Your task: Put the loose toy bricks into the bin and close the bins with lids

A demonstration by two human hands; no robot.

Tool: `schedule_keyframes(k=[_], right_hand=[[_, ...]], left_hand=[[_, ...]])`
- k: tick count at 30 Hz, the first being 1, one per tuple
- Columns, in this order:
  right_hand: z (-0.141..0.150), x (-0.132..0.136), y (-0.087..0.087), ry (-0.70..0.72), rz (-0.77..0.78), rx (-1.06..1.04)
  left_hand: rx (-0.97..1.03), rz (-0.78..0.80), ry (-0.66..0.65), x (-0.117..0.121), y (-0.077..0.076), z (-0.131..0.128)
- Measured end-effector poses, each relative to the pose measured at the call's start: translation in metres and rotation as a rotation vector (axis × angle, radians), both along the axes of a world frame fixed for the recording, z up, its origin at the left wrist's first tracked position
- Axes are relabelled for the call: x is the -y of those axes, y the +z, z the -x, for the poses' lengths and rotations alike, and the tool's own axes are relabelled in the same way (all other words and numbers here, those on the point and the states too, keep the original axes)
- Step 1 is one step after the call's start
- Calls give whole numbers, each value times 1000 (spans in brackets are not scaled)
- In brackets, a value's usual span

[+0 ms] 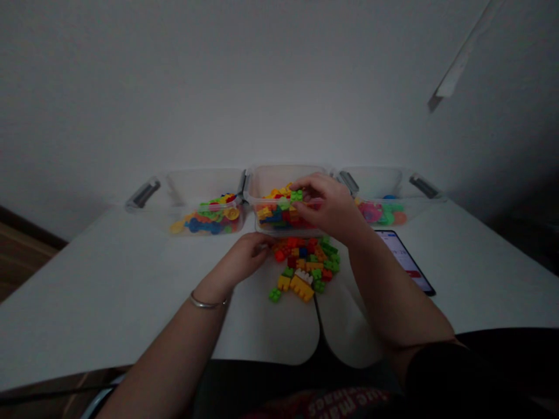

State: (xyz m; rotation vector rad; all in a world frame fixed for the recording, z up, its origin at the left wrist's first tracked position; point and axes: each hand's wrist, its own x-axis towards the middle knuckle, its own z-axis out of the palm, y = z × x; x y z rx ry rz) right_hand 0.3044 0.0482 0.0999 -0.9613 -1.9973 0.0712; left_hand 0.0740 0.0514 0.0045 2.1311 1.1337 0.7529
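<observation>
A pile of toy building bricks (305, 262) in green, yellow, red, orange, white and blue lies on the white table. My left hand (247, 256), with a bracelet at the wrist, rests at the pile's far left edge. Its fingers reach toward the orange and red bricks, with a gap at the thumb; the fingertips are partly hidden. Over the middle clear plastic box (283, 170), my right hand (325, 201) pinches a green brick (296, 195) between thumb and fingers. More coloured bricks (273, 214) lie inside that box, partly covered by my right hand.
To the left stands a clear box (196, 174) of mixed coloured plastic pieces. Another clear box (375, 174) with pink, green and orange pieces is at the right. A phone (406, 262) lies beside my right forearm. Behind the boxes rises a pale wall (262, 87).
</observation>
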Motion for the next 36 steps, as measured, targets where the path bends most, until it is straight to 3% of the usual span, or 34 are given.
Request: schedule_keyframes(k=[3,8,15,29,36], right_hand=[[-10,-6,0,-113,-37,-50],[-23,-23,-7,-230,-102,-62],[-24,-35,-19,-359,26,70],[-9,-20,-11,-421,176,332],[-5,-18,-9,-495,206,400]], left_hand=[[-134,-159,-61,-3,-2,2],[-213,-294,-93,-9,-11,4],[-228,-446,-163,-6,-24,4],[-326,-378,-93,-10,-20,5],[-367,-481,-55,-7,-22,4]])
